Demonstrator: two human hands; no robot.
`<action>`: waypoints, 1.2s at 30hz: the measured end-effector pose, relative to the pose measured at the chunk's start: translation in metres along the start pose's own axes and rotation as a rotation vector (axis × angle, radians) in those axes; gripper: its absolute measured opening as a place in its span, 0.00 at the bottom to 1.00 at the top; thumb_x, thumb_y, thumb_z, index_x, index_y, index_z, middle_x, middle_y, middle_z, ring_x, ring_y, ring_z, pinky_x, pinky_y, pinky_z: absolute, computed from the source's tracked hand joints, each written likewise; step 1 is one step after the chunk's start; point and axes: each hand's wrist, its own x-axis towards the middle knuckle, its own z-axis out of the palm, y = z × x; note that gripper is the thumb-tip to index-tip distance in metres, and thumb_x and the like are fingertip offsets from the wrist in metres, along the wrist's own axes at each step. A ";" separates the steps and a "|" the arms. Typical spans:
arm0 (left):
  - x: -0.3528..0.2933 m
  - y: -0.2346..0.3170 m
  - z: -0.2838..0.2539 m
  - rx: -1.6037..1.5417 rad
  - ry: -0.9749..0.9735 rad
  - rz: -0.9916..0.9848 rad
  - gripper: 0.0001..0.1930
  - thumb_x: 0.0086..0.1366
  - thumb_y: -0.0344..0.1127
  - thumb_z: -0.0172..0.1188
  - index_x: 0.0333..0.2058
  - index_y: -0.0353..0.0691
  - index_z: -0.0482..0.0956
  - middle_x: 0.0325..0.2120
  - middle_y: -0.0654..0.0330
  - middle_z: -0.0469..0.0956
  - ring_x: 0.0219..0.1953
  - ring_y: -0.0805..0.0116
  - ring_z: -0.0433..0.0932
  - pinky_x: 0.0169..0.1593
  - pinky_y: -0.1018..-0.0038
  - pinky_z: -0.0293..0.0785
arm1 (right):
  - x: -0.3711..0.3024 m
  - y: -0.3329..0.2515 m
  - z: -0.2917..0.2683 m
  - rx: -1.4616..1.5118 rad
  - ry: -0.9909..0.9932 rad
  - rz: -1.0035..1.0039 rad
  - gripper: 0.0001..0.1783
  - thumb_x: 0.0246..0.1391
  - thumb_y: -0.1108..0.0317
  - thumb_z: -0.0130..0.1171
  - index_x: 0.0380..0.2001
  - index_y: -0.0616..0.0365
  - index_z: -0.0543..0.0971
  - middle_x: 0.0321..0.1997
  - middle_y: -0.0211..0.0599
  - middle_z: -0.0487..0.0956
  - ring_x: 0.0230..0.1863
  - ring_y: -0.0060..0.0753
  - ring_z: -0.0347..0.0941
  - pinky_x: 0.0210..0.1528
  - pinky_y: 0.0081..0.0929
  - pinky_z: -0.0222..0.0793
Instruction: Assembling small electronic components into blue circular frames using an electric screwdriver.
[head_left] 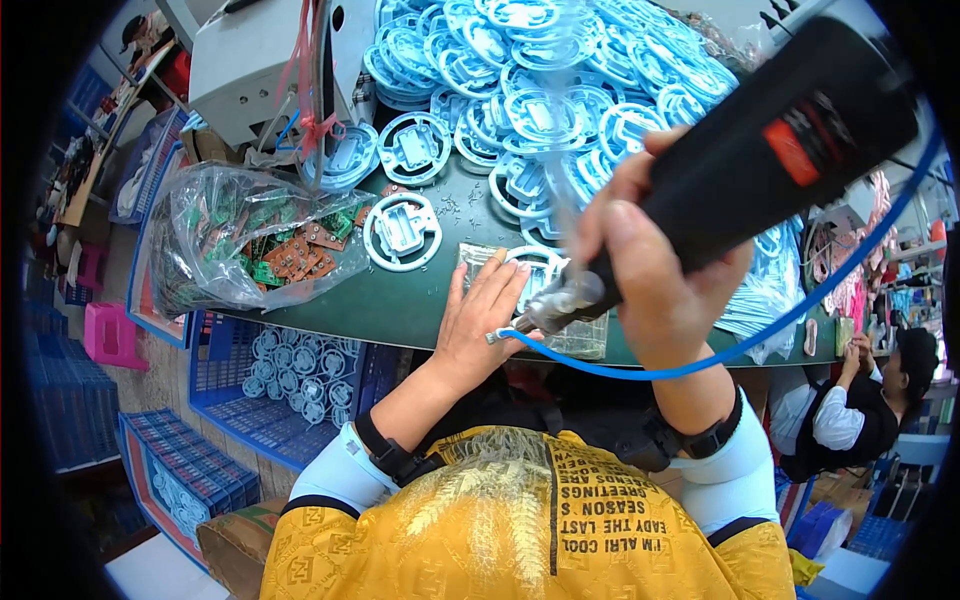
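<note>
Black driver (780, 150) held in right hand (655, 270); left hand (478, 318), fingers narrowly spread, on blue ring (541, 262), near bench (400, 315) edge.

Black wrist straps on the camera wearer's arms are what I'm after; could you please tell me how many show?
2: the left strap, below the left hand, and the right strap, below the right hand. Neither looks hidden.
</note>
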 end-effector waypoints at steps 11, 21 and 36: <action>0.026 0.029 0.005 0.132 -0.104 0.095 0.39 0.50 0.44 0.74 0.60 0.42 0.70 0.61 0.53 0.65 0.69 0.51 0.57 0.65 0.37 0.49 | 0.050 -0.038 -0.072 -0.132 0.218 -0.173 0.24 0.53 0.70 0.59 0.52 0.74 0.70 0.25 0.39 0.75 0.21 0.31 0.75 0.26 0.26 0.74; 0.025 0.025 0.017 0.147 -0.115 0.240 0.23 0.55 0.36 0.70 0.51 0.49 0.78 0.53 0.59 0.74 0.66 0.48 0.61 0.63 0.39 0.52 | 0.033 -0.002 -0.060 0.009 0.203 -0.060 0.25 0.52 0.76 0.64 0.53 0.69 0.70 0.29 0.35 0.77 0.25 0.26 0.77 0.29 0.23 0.74; 0.030 0.029 0.014 0.140 -0.103 0.262 0.17 0.57 0.36 0.66 0.47 0.45 0.80 0.51 0.58 0.76 0.64 0.47 0.63 0.62 0.40 0.55 | 0.014 0.021 -0.053 -0.037 0.256 -0.085 0.21 0.53 0.81 0.56 0.51 0.67 0.68 0.30 0.37 0.75 0.24 0.29 0.74 0.27 0.28 0.74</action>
